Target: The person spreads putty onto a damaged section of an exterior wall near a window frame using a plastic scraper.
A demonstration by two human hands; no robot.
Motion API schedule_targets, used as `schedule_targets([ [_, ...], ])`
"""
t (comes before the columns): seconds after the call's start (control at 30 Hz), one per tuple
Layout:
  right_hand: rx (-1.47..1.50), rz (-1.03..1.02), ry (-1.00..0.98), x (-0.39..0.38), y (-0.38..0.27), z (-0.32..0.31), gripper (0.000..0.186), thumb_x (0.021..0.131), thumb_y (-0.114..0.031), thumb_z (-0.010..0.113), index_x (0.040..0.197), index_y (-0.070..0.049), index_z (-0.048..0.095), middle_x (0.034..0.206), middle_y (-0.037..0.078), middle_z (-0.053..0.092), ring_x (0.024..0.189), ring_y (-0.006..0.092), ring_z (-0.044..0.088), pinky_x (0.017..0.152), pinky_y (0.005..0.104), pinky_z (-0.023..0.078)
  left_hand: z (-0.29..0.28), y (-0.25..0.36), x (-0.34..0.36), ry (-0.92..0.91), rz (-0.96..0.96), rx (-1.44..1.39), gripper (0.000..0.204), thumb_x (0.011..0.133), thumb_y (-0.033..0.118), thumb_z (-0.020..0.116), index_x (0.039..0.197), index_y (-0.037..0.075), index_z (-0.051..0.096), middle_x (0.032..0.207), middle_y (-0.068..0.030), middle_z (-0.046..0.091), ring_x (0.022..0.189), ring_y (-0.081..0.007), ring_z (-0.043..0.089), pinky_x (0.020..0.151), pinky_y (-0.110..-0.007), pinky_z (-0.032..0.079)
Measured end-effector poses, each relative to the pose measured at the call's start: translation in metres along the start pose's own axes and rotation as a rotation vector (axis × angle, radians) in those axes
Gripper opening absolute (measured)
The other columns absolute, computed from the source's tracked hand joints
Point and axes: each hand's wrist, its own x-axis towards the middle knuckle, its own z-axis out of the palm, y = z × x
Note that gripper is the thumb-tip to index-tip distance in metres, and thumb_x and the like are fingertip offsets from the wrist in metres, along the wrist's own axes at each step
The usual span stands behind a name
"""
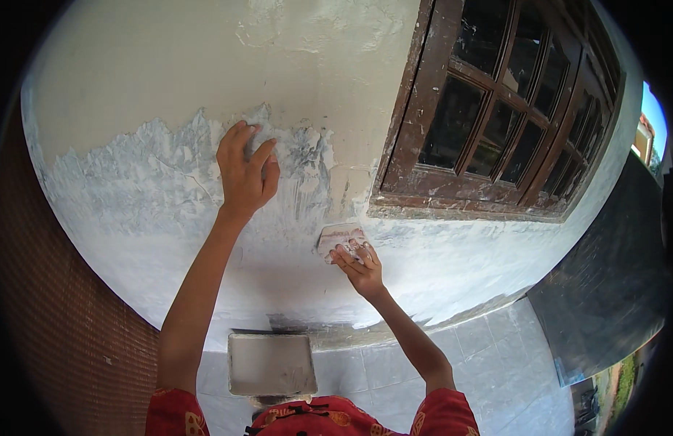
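Note:
My left hand (245, 171) is up at the flaking, grey-and-white patch of wall (162, 167), fingers curled over something grey that I cannot make out. Lower and to the right, my right hand (357, 270) grips a flat, pale scraper (336, 234) smeared with white material, its face against the whitish lower wall (460, 254), just below the window's left corner. Cream paint (191, 58) covers the wall above the ragged patch.
A brown wooden window (496, 109) fills the upper right. A shallow rectangular tray (271, 363) sits below me. Grey floor tiles (482, 349) run along the wall's foot. A brown woven panel (82, 312) stands at left, a dark board (605, 269) at right.

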Motion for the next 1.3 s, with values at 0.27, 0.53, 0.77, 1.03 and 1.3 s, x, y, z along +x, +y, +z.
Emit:
schedule_targets([
  [0.27, 0.540, 0.809, 0.256, 0.073, -0.019, -0.089, 0.024, 0.090, -0.001, 0.053, 0.113, 0.002, 0.059, 0.100, 0.016, 0.066, 0.094, 0.0198, 0.064, 0.081, 0.0295, 0.050, -0.008, -0.010, 0.023, -0.013, 0.059, 0.059, 0.029, 0.074, 0.007, 0.061, 0.103, 0.013, 0.060, 0.120, -0.0102, 0.049, 0.117, -0.0334, 0.042, 0.095, -0.044, 0.031],
  [0.53, 0.806, 0.865, 0.384, 0.125, 0.013, -0.091, 0.041, 0.088, 0.001, 0.056, 0.129, 0.001, 0.048, 0.104, 0.013, 0.065, 0.091, 0.0118, 0.060, 0.078, 0.0241, 0.048, 0.000, -0.007, 0.020, 0.041, 0.003, 0.077, 0.029, 0.082, 0.008, 0.055, 0.112, 0.007, 0.052, 0.126, -0.0148, 0.041, 0.122, -0.0347, 0.035, 0.098, -0.047, 0.026],
  [0.77, 0.549, 0.667, 0.305, 0.122, 0.024, -0.069, 0.044, 0.085, 0.003, 0.058, 0.128, -0.002, 0.051, 0.104, 0.018, 0.066, 0.090, 0.0134, 0.063, 0.075, 0.0265, 0.051, 0.001, -0.007, 0.020, 0.047, -0.015, 0.092, 0.030, 0.084, 0.007, 0.052, 0.114, 0.004, 0.049, 0.126, -0.0177, 0.037, 0.122, -0.0348, 0.032, 0.097, -0.047, 0.028],
  [1.03, 0.546, 0.764, 0.604, 0.136, 0.041, -0.085, 0.040, 0.087, 0.001, 0.057, 0.126, 0.007, 0.048, 0.110, 0.018, 0.063, 0.094, 0.0166, 0.061, 0.078, 0.0255, 0.050, -0.002, -0.012, 0.019, 0.033, -0.031, 0.098, 0.030, 0.085, 0.007, 0.052, 0.114, 0.003, 0.047, 0.125, -0.0178, 0.036, 0.119, -0.0339, 0.032, 0.096, -0.044, 0.031],
  [1.3, 0.605, 0.828, 0.668, 0.136, 0.042, -0.070, 0.041, 0.088, 0.001, 0.057, 0.127, 0.007, 0.047, 0.110, 0.018, 0.062, 0.096, 0.0152, 0.059, 0.082, 0.0256, 0.048, 0.002, -0.009, 0.018, 0.046, -0.057, 0.056, 0.031, 0.085, 0.006, 0.052, 0.115, 0.002, 0.046, 0.125, -0.0180, 0.034, 0.118, -0.0329, 0.032, 0.094, -0.043, 0.036],
])
